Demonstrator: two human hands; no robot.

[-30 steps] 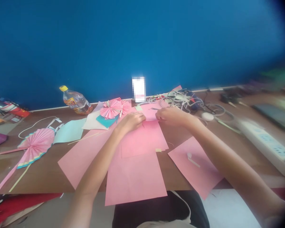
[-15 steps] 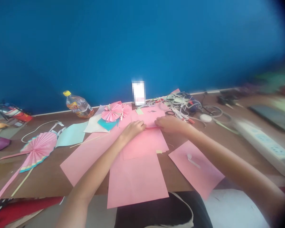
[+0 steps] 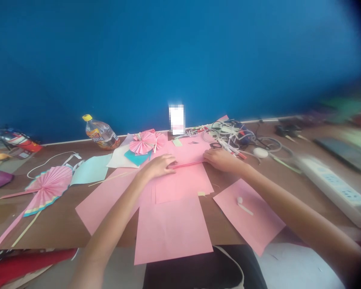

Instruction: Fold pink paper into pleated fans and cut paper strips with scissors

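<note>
A narrow folded edge of pink paper (image 3: 189,164) spans the gap between my two hands. At its left end my left hand (image 3: 161,165) closes on it, fingers above and thumb below. My right hand (image 3: 219,159) pinches the opposite end, its fingers curled. Under this lie overlapping pink sheets (image 3: 174,233), the lowest one hanging past the table's front edge. Beyond the left hand sits a pleated pink paper rosette (image 3: 142,142) by a teal paper piece (image 3: 136,157). A pale scrap (image 3: 201,194) rests on the sheets.
A drink bottle (image 3: 100,134) leans at the back left, near a pleated pink fan (image 3: 49,186). Tangled cables and paper strips (image 3: 233,134) lie behind my right hand. A power strip (image 3: 333,188) is at the right. A bright phone-like screen (image 3: 177,120) stands by the blue wall.
My hands have moved apart along the folded paper, the left one leftward and slightly nearer, the right one a little rightward. More of the folded edge shows between them.
</note>
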